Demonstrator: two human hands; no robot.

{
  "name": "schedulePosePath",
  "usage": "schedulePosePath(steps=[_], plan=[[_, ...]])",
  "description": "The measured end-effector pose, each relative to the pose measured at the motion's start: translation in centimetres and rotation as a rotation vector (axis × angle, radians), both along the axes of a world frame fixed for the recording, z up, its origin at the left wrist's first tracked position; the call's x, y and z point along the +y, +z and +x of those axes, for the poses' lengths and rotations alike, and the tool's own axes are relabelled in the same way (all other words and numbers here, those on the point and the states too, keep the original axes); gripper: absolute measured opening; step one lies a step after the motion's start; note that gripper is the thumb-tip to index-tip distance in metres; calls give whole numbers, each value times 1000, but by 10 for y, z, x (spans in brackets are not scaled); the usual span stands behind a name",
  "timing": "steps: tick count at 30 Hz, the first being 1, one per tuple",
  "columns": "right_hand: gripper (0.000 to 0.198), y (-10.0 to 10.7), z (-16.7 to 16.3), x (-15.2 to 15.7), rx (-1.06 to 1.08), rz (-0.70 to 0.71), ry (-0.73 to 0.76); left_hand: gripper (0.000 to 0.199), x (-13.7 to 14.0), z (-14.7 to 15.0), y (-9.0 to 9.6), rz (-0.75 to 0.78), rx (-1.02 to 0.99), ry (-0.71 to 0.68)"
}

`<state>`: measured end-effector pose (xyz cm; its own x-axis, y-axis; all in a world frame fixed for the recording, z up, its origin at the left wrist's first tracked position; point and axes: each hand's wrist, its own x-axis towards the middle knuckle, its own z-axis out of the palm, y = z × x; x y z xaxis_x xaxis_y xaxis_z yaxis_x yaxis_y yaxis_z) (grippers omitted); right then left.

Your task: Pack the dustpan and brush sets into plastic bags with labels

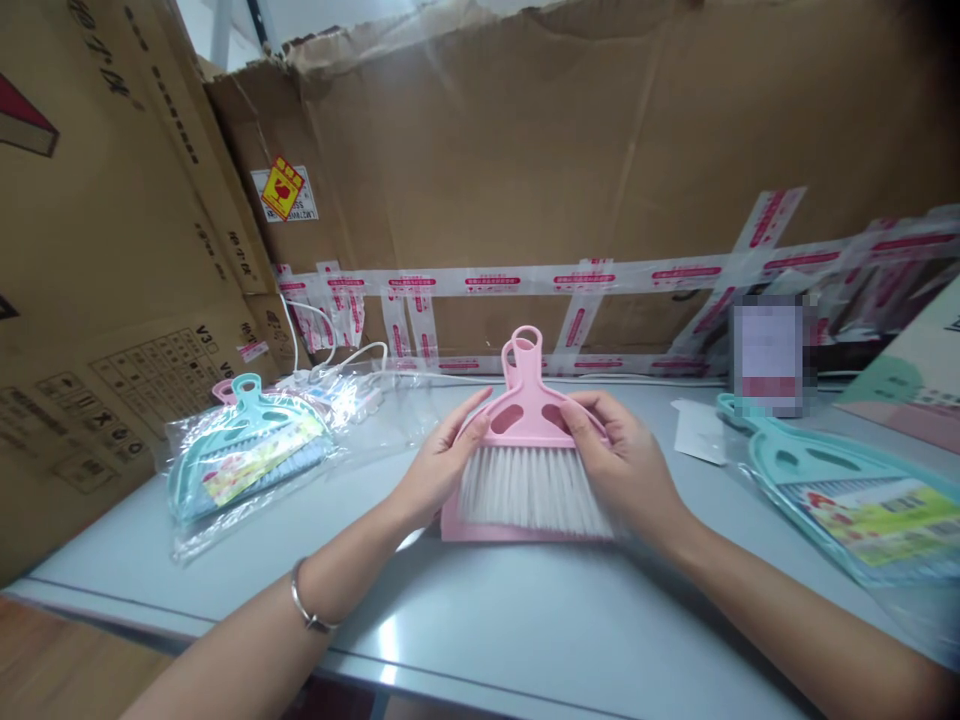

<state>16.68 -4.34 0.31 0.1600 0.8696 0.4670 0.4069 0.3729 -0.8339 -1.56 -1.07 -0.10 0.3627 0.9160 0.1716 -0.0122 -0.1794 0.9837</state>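
Note:
In the middle of the head view, a pink hand brush (529,425) with white bristles lies over a pink dustpan (469,532), its bristles pointing toward me. The dustpan's front edge shows below the bristles, and its handle ring shows behind the brush's ring. My left hand (446,450) grips the left side of the pair, thumb on the brush. My right hand (626,450) grips the right side, with its thumb over the brush head. Both hands' other fingers are mostly hidden behind the pair.
Left on the grey table (480,620) lies a bagged turquoise brush and dustpan set (251,405); another turquoise set (795,450) lies right. A white paper piece (699,432) and a blurred-out upright object (769,350) are nearby. A large taped cardboard box (480,150) stands behind.

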Motion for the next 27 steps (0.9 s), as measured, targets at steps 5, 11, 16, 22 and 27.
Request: schedulePosePath(steps=[5,11,16,22,27], plan=[[22,-3,-3,1,-55,50,-12,42,-2,1,0,39,-10,-31],[12,-10,-8,2,-235,225,-38,38,-3,3,-2,46,-35,-26],[37,-17,-10,1,-498,557,-177,32,-5,4,0,75,-71,-42],[56,-8,9,14,-162,-59,49,30,-7,4,0,76,-5,-17],[37,0,15,16,-5,-422,310,30,-6,4,-2,112,87,-61]])
